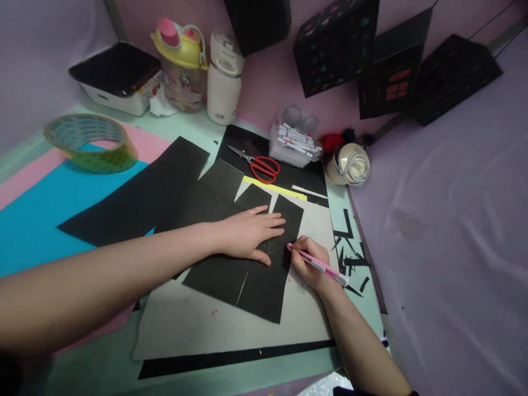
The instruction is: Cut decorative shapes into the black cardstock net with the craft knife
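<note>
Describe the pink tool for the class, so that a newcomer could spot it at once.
Find the pale board with black paper on it. At the paper's right edge, the person's right hand grips a slim pink tool with a white end. Unlike the thin white stick lying farther back, it is mostly pink and held.

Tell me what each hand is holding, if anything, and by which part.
The right hand grips the pink pen-shaped tool near its front end. The left hand holds nothing; it lies spread on the black paper.
</note>
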`<state>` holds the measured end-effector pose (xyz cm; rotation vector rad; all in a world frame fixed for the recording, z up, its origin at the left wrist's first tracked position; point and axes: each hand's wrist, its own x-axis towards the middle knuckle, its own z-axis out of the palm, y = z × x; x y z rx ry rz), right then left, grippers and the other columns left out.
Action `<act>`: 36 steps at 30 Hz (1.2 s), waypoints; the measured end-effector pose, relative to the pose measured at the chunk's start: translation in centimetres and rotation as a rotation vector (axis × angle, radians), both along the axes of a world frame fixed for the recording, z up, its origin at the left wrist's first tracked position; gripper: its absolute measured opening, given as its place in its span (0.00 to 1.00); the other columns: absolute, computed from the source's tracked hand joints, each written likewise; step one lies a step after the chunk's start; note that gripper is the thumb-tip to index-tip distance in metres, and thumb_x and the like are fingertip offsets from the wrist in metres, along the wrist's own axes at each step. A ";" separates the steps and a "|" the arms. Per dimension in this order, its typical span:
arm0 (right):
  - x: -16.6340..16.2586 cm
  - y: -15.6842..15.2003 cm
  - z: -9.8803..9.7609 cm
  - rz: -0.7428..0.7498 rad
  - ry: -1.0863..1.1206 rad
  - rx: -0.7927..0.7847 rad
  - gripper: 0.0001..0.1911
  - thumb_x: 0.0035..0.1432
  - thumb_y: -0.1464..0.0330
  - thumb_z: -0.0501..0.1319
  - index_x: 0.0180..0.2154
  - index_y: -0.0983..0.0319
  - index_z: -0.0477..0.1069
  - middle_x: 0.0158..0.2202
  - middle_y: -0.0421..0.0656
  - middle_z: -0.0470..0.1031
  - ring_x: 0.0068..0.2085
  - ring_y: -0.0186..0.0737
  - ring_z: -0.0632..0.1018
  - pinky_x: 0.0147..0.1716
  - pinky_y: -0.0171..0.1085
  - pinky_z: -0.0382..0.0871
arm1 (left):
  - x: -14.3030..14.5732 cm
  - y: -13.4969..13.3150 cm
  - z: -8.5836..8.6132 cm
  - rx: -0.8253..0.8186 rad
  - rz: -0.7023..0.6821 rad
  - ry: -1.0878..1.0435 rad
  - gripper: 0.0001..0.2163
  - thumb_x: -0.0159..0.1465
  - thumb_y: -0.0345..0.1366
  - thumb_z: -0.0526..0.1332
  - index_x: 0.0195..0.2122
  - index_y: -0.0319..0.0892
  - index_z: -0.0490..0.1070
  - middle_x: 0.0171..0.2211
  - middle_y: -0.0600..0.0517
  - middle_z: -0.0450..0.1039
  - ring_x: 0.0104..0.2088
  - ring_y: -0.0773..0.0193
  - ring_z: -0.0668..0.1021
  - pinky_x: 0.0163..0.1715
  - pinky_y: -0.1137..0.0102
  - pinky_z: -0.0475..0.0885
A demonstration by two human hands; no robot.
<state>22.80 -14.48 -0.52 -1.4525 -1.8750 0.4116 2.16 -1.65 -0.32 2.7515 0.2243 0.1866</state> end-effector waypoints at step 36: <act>0.8 1.0 2.5 -0.095 0.154 -0.366 0.05 0.59 0.65 0.62 0.36 0.59 0.74 0.34 0.42 0.77 0.34 0.38 0.76 0.32 0.35 0.69 | 0.1 0.0 0.2 -0.020 -0.005 -0.011 0.34 0.63 0.56 0.59 0.64 0.40 0.60 0.66 0.44 0.55 0.68 0.53 0.54 0.67 0.58 0.41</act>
